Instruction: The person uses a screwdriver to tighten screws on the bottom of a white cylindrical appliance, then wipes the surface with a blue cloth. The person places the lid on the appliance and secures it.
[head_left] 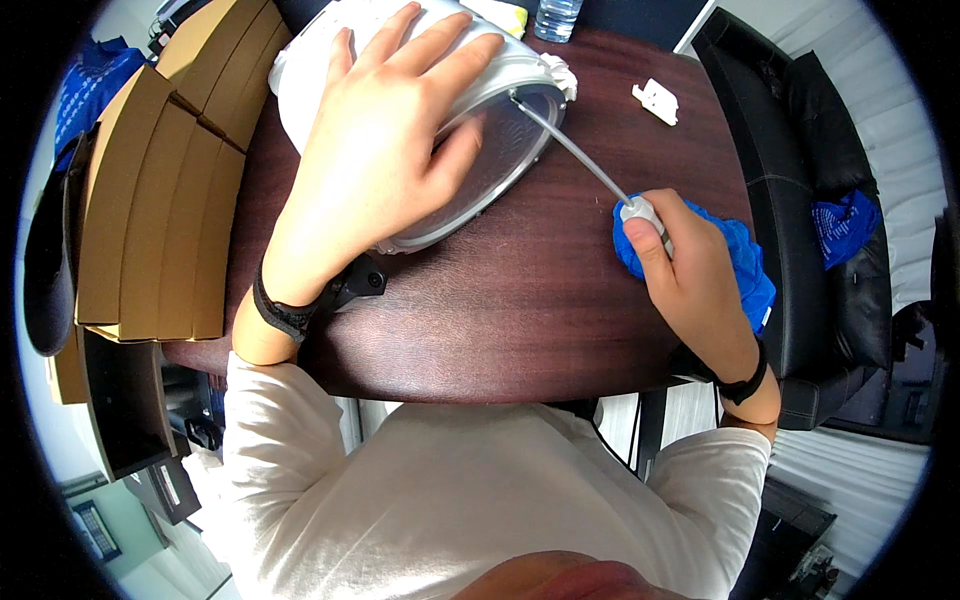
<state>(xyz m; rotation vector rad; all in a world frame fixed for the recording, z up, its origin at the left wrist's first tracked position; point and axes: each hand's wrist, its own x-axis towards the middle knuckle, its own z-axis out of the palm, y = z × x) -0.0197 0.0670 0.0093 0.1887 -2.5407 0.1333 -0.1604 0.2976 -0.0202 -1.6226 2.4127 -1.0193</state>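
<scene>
A white rounded housing with a round, see-through grey cover in a pale rim stands tilted at the far left of the table. My left hand lies spread over the housing's top, its thumb across the cover. In my right hand is a screwdriver, gripped by its light grey handle. Its long metal shaft reaches up and left to the rim's right side, where the tip meets a small dark spot. Whether the tip sits in a screw is too small to tell. A crumpled blue cloth lies behind my right hand.
A small white plastic piece lies at the table's far right, and a clear water bottle stands at the back. Cardboard boxes line the left side. A black sofa flanks the dark wooden table on the right.
</scene>
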